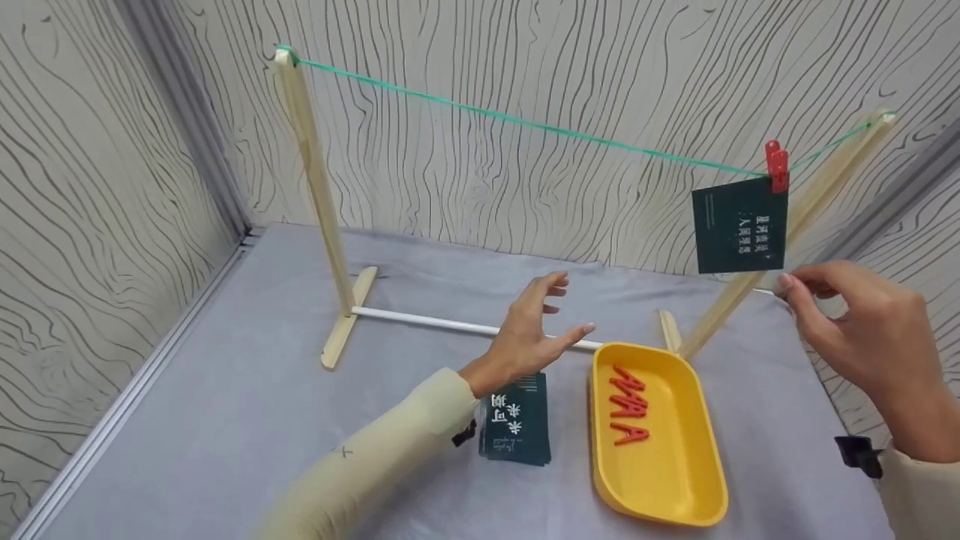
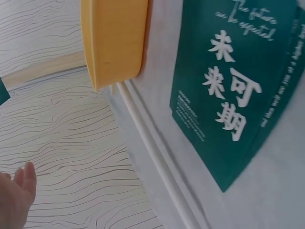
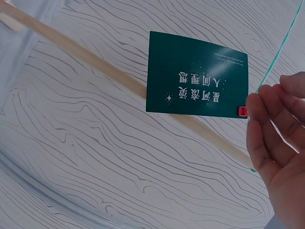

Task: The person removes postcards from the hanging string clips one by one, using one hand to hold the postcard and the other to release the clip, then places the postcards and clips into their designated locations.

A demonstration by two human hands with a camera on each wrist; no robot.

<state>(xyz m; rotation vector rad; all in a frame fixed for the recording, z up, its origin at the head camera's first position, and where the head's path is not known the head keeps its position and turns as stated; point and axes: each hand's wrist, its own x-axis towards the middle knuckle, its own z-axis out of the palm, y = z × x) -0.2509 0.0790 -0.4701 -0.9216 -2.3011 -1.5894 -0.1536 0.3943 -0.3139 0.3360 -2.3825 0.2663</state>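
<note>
A dark green card (image 1: 739,225) with white lettering hangs from a green string (image 1: 480,111), held at its upper right corner by a red clip (image 1: 778,169). My right hand (image 1: 862,322) is just below and right of this card, thumb and fingers loosely bent with nothing seen between them. In the right wrist view, its fingertips overlap the string by the clip. My left hand (image 1: 525,330) reaches over the table with fingers spread and relaxed, holding nothing. Under its wrist lies a stack of green cards (image 1: 517,427), partly hidden by the forearm.
Right of the stack stands a yellow tray (image 1: 675,480) with several red clips (image 1: 630,433) inside. Two wooden posts, left (image 1: 319,187) and right (image 1: 817,195), carry the string. A white rod (image 1: 427,322) joins their feet. A patterned wall (image 1: 480,202) stands behind.
</note>
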